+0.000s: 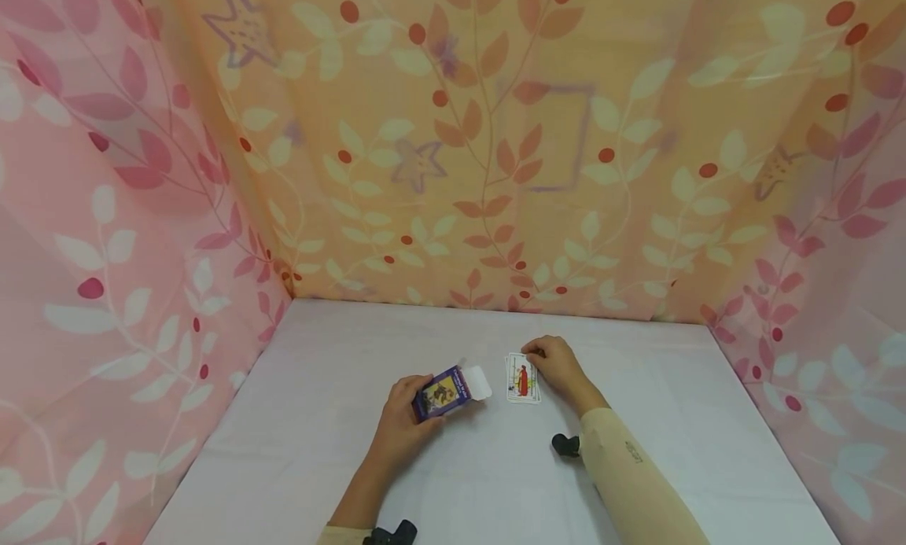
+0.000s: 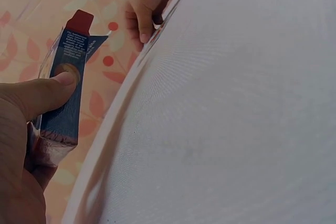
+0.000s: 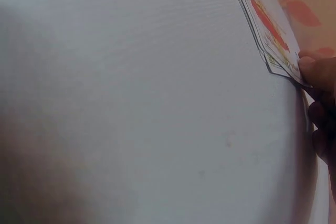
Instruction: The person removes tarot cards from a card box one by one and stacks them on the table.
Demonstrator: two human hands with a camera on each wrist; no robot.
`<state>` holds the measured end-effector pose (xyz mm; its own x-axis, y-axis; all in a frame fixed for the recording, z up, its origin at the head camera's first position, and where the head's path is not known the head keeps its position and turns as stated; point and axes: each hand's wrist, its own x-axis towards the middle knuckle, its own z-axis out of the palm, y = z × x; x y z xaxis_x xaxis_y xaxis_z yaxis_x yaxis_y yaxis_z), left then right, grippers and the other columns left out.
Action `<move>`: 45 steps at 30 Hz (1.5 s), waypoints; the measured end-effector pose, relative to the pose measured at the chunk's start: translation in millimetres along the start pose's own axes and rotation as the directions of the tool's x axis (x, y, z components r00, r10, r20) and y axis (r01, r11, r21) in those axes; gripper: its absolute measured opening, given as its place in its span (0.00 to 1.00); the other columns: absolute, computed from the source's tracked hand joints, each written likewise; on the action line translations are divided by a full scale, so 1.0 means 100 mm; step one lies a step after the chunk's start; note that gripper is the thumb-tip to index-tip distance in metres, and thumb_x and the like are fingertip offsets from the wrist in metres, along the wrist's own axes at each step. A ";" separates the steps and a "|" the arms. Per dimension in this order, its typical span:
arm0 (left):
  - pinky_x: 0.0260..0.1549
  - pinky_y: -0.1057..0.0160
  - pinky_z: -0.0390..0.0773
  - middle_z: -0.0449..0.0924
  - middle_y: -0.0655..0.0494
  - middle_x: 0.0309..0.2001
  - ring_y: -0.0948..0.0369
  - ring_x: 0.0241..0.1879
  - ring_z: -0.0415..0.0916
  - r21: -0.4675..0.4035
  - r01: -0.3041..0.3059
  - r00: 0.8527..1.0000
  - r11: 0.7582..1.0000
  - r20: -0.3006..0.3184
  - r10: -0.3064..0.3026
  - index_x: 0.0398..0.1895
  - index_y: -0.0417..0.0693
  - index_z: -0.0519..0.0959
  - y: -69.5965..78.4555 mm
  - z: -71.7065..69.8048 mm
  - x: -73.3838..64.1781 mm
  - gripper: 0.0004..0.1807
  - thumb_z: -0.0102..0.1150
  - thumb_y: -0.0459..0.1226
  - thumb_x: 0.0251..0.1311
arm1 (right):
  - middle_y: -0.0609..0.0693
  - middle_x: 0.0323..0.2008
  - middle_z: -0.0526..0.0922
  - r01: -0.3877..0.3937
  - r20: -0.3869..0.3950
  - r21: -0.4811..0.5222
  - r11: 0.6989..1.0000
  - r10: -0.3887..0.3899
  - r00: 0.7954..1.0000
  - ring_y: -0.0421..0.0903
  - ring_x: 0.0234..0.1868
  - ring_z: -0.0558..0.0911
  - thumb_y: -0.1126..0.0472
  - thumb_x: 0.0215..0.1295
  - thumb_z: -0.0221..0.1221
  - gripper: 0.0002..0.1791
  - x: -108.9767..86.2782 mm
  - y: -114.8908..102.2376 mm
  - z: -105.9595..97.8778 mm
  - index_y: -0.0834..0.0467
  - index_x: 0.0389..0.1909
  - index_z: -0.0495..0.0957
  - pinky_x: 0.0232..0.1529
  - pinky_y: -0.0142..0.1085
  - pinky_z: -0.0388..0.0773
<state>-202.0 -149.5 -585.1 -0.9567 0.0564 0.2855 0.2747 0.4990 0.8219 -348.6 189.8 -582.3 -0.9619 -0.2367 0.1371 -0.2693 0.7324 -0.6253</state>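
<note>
In the left hand [image 1: 403, 425], gripped between thumb and curled fingers: a blue card box [image 1: 442, 394], tilted, with the white end flap [image 1: 477, 382] open toward the cards. In the right hand [image 1: 557, 366], pinched near the far right corner: a small pile of cards [image 1: 522, 378], picture side up, with edges not fully matching, on the white table [image 1: 297, 451] just beside the flap. Hands apart from each other, both occupied. Step in hand, by judgement: handling the loose cards outside the opened box, either lifting or laying down; impossible to tell which. Impossible also to tell whether pinching only the top card or several. For the next move, probably needed: keeping a gentle but sure pinch, squaring the uneven edges, and holding the box steady
</note>
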 end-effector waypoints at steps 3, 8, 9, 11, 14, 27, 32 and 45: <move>0.67 0.47 0.71 0.71 0.62 0.64 0.59 0.65 0.68 -0.003 -0.015 1.000 1.000 -0.004 0.015 0.69 0.59 0.74 0.00 0.00 0.00 0.42 0.82 0.39 0.47 | 0.49 0.42 0.86 -0.002 0.008 -0.013 1.000 0.002 1.000 0.51 0.50 0.78 0.64 0.69 0.63 0.07 0.00 0.00 0.00 0.54 0.44 0.88 0.60 0.52 0.73; 0.64 0.48 0.73 0.72 0.61 0.63 0.58 0.64 0.69 0.012 -0.047 0.999 0.999 -0.016 0.048 0.69 0.58 0.74 -0.01 0.00 -0.01 0.42 0.82 0.39 0.47 | 0.49 0.42 0.86 0.012 0.026 -0.052 0.999 -0.011 1.000 0.51 0.50 0.77 0.63 0.69 0.64 0.07 0.00 0.00 -0.01 0.54 0.44 0.88 0.59 0.52 0.73; 0.64 0.48 0.73 0.72 0.60 0.63 0.58 0.63 0.69 0.014 -0.052 0.998 0.999 -0.019 0.053 0.69 0.58 0.74 -0.01 0.01 -0.01 0.42 0.82 0.39 0.46 | 0.49 0.42 0.86 0.018 0.028 -0.060 0.998 -0.016 0.999 0.51 0.50 0.77 0.63 0.69 0.64 0.07 0.00 -0.01 -0.01 0.54 0.44 0.88 0.59 0.52 0.73; 0.63 0.48 0.73 0.72 0.60 0.63 0.58 0.63 0.69 0.014 -0.057 0.998 0.998 -0.022 0.057 0.69 0.58 0.74 0.00 0.01 -0.01 0.42 0.82 0.39 0.46 | 0.49 0.42 0.86 0.021 0.028 -0.070 0.997 -0.019 0.999 0.51 0.50 0.78 0.62 0.69 0.64 0.07 0.00 -0.01 -0.01 0.54 0.44 0.88 0.59 0.52 0.74; 0.63 0.48 0.73 0.72 0.59 0.63 0.57 0.63 0.69 0.013 -0.061 0.998 0.998 -0.022 0.062 0.69 0.58 0.74 0.01 0.01 -0.01 0.43 0.82 0.38 0.46 | 0.49 0.42 0.86 0.020 0.026 -0.077 0.997 -0.018 0.999 0.51 0.49 0.77 0.62 0.69 0.64 0.06 0.01 -0.02 -0.01 0.54 0.44 0.88 0.58 0.51 0.74; 0.64 0.46 0.73 0.72 0.60 0.63 0.57 0.63 0.70 0.003 -0.051 0.998 0.999 -0.027 0.051 0.68 0.60 0.75 0.00 0.02 0.02 0.42 0.82 0.38 0.46 | 0.50 0.45 0.85 -0.006 0.016 0.001 1.000 0.006 1.000 0.50 0.50 0.76 0.61 0.70 0.63 0.07 0.01 0.02 -0.03 0.53 0.45 0.86 0.58 0.50 0.73; 0.63 0.47 0.73 0.72 0.58 0.63 0.56 0.63 0.70 0.013 -0.055 0.998 0.998 -0.026 0.056 0.68 0.58 0.75 0.01 0.02 0.00 0.43 0.83 0.37 0.45 | 0.51 0.45 0.84 -0.020 -0.028 0.069 0.997 0.022 0.999 0.52 0.51 0.77 0.60 0.71 0.63 0.08 -0.05 -0.03 -0.03 0.56 0.47 0.85 0.60 0.51 0.72; 0.66 0.44 0.70 0.72 0.59 0.64 0.55 0.65 0.68 0.031 -0.029 0.999 0.999 -0.018 0.030 0.69 0.53 0.74 0.08 -0.01 -0.01 0.43 0.82 0.37 0.45 | 0.49 0.43 0.83 -0.005 -0.090 0.173 0.985 0.021 0.996 0.48 0.45 0.75 0.58 0.72 0.62 0.10 -0.28 -0.37 -0.03 0.55 0.49 0.86 0.48 0.43 0.72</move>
<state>-198.9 -146.1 -578.4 -0.9463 0.0559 0.3185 0.2993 0.5238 0.7975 -311.5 171.4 -560.7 -0.9678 -0.1623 0.1925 -0.2518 0.6120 -0.7497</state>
